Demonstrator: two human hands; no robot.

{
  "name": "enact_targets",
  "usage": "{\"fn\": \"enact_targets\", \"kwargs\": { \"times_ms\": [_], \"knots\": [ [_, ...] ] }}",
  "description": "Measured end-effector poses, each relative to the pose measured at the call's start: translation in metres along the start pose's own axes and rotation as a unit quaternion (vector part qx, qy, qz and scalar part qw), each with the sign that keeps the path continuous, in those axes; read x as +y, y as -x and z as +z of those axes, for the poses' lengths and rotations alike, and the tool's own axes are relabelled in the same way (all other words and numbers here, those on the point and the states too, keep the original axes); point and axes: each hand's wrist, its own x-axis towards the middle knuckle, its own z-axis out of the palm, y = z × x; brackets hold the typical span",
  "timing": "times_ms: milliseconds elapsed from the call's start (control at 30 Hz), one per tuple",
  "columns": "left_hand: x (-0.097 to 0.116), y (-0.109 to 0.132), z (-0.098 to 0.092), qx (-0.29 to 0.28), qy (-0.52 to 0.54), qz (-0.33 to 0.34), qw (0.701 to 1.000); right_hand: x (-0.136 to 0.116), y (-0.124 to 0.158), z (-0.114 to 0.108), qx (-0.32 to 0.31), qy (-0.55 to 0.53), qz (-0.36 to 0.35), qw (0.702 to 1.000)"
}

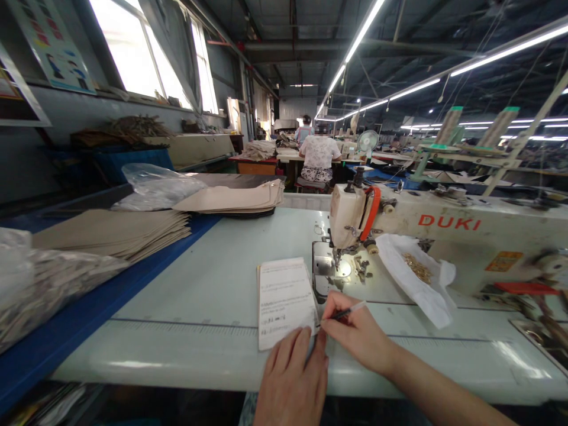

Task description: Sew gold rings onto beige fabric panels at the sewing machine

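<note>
A small notebook [283,299] with handwritten lines lies on the pale green sewing table [213,284], left of the sewing machine's needle area. My left hand [293,376] rests flat across the notebook's lower right part, fingers stretched out. Pinched in my right hand [357,337] is a slim pen [351,309] with a clear barrel and dark front part. Its tip is close to the page's right edge, beside my left index finger; whether it touches the paper I cannot tell.
The sewing machine [448,222] stands at the right, with a white bag [415,278] of small brass-coloured parts beneath its arm. Stacked beige panels [119,231] and plastic bags [160,186] lie on the left. A person [319,154] sits farther back.
</note>
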Motion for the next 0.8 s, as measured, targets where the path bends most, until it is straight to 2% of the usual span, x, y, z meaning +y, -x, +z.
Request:
{"fn": "enact_targets", "kwargs": {
  "times_ms": [233,567,800],
  "knots": [
    [-0.0007,0.0025,0.0022,-0.010,0.005,0.000,1.000,-0.0015,0.0003,0.0010,-0.004,0.012,-0.008,1.000],
    [0.0032,-0.0056,-0.0047,0.032,0.010,-0.008,0.999,-0.0034,-0.0002,-0.0001,0.017,-0.017,0.001,1.000],
    [-0.0003,0.0002,-0.0016,-0.012,0.004,0.001,1.000,-0.0013,0.0000,0.0003,-0.006,-0.010,-0.006,1.000]
  ]
}}
